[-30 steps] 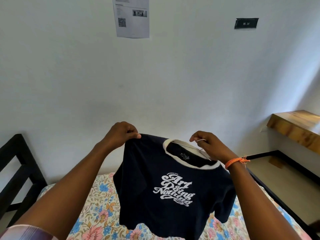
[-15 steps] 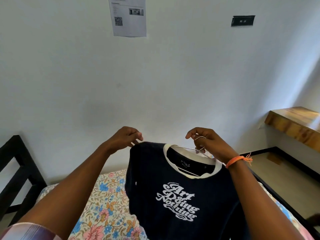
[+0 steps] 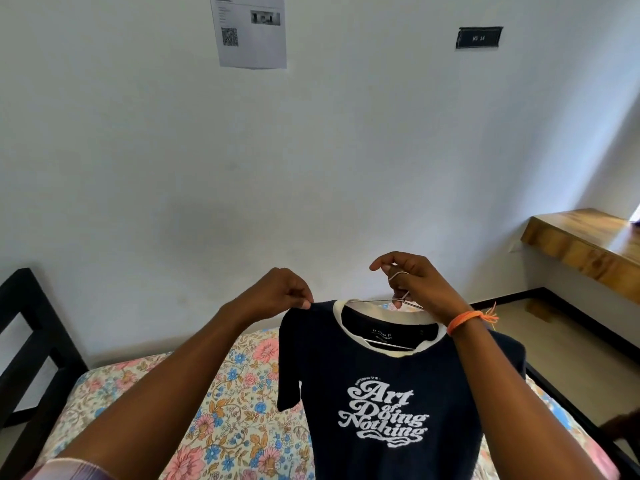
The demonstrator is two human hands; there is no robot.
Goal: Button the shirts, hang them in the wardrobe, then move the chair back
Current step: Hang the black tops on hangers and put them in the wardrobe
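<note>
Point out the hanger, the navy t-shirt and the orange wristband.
hanger [image 3: 372, 301], head view, on its wire arm.
t-shirt [image 3: 446, 386], head view, on the chest.
wristband [image 3: 462, 319], head view, on the band at the right wrist.

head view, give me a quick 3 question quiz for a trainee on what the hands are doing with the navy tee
1. True or false: the navy tee lies flat on the floral bedspread.
2. Which hand holds the wire hanger? A) left B) right C) neither
3. Fill in: the left hand pinches the tee at its ____.

Key:
1. False; it hangs in the air, held up by both hands.
2. B; the right hand grips the hook.
3. Shoulder.
</note>
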